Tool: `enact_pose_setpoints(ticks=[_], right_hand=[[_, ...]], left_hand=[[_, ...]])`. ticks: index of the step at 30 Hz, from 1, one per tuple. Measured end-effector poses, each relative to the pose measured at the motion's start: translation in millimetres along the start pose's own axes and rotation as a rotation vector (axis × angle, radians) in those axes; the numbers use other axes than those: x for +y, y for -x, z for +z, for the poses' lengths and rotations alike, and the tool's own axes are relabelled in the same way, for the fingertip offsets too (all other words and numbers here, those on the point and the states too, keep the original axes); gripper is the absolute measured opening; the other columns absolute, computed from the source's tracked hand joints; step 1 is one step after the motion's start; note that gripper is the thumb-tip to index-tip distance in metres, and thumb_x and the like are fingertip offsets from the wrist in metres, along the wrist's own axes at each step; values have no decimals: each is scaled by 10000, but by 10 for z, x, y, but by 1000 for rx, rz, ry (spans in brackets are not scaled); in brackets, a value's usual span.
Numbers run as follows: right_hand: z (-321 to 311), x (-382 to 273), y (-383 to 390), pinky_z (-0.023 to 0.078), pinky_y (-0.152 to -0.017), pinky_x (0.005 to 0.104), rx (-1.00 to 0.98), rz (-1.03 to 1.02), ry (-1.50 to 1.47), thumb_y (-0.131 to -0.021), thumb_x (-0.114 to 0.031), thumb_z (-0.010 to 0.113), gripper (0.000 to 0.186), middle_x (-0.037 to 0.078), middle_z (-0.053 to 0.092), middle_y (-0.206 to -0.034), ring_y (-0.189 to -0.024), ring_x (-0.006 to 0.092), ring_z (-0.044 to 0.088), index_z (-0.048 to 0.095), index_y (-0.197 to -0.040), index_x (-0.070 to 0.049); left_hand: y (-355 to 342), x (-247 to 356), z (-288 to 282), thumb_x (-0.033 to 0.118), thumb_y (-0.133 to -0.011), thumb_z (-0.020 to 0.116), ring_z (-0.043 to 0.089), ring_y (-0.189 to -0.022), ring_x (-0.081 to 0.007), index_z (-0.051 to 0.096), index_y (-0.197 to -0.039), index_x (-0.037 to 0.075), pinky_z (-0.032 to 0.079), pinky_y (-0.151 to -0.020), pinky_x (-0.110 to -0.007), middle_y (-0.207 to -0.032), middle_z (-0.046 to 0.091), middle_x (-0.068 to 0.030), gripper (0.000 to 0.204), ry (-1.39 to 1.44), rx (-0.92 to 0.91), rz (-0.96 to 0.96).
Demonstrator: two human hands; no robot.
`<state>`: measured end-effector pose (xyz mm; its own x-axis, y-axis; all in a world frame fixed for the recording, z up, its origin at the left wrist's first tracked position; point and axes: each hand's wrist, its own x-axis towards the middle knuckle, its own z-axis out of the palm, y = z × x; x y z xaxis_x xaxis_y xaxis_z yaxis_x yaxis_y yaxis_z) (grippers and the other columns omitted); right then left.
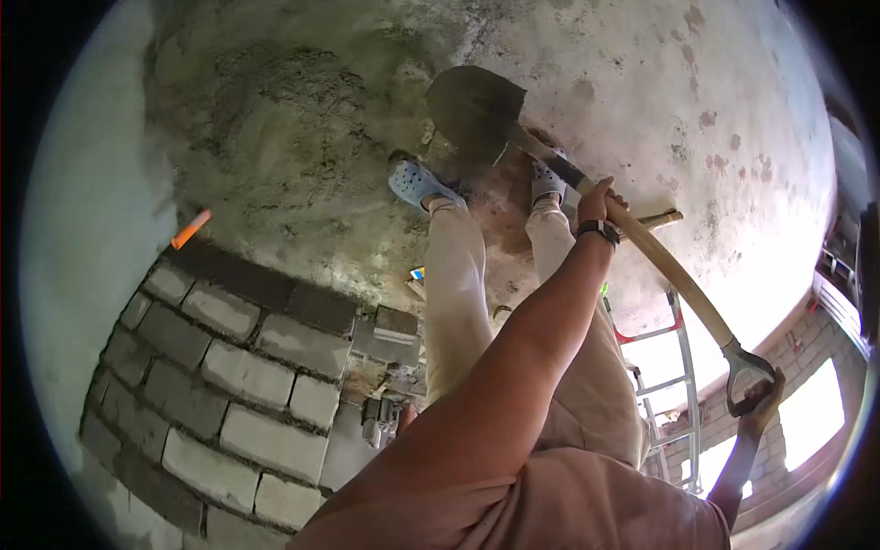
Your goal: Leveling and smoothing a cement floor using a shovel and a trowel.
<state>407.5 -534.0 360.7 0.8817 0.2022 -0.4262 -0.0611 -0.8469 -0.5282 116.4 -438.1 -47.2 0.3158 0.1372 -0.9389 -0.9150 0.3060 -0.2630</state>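
I hold a shovel (pixel 473 108) with a wooden shaft, its dark rounded blade tilted over the stained concrete floor (pixel 697 183), between and above my feet in light blue perforated clogs. My left hand (pixel 600 203), with a watch on the wrist, is closed round the shaft below the metal socket. My right hand (pixel 763 394) is closed on the D-shaped handle (pixel 741 376) at the far end, low at the right. A patch of wet grey mortar (pixel 293 110) lies on the floor left of the blade.
A block wall (pixel 229 367) stands at the lower left, beside a plastered wall (pixel 92 165). An orange tool (pixel 191 229) lies near the blocks. A metal ladder (pixel 683 367) stands behind my legs at the right, and beyond it is a block wall with bright openings (pixel 811 408).
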Motion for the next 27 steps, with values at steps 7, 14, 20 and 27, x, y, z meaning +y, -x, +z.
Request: enact_pose_setpoints(ticks=[7,14,20,27], right_hand=[[2291,302,808,270,-375,277,-283,-105,53,-956,-354,521,373,-46,313,-489,-380,86,302,417,-649,-172],[1750,-10,660,261,-365,232,-384,-146,-89,-961,-296,501,272,-39,351,-513,-390,77,320,480,-737,-143],[1665,-562,1627,489,-832,444,-979,-1134,-59,-736,-195,728,208,68,552,-834,-838,251,547,555,-770,-84],[1411,136,773,411,-968,416,-1223,-667,473,-517,-102,800,239,13,629,-754,-937,255,591,580,-610,-97]], left_hand=[[16,2774,-348,164,-839,671,551,-591,-228,523,-739,133,503,-613,-409,-660,542,-43,182,-232,-107,152],[1293,2685,-74,102,-863,643,465,-550,-222,471,-690,106,445,-541,-435,-606,468,-35,244,59,-68,328],[2192,3245,-100,182,-895,633,507,-576,-207,479,-716,93,462,-565,-434,-617,494,-42,253,159,-284,440],[1993,2414,-279,255,-880,697,576,-631,-214,514,-726,125,489,-572,-399,-654,564,-71,272,-230,76,506]])
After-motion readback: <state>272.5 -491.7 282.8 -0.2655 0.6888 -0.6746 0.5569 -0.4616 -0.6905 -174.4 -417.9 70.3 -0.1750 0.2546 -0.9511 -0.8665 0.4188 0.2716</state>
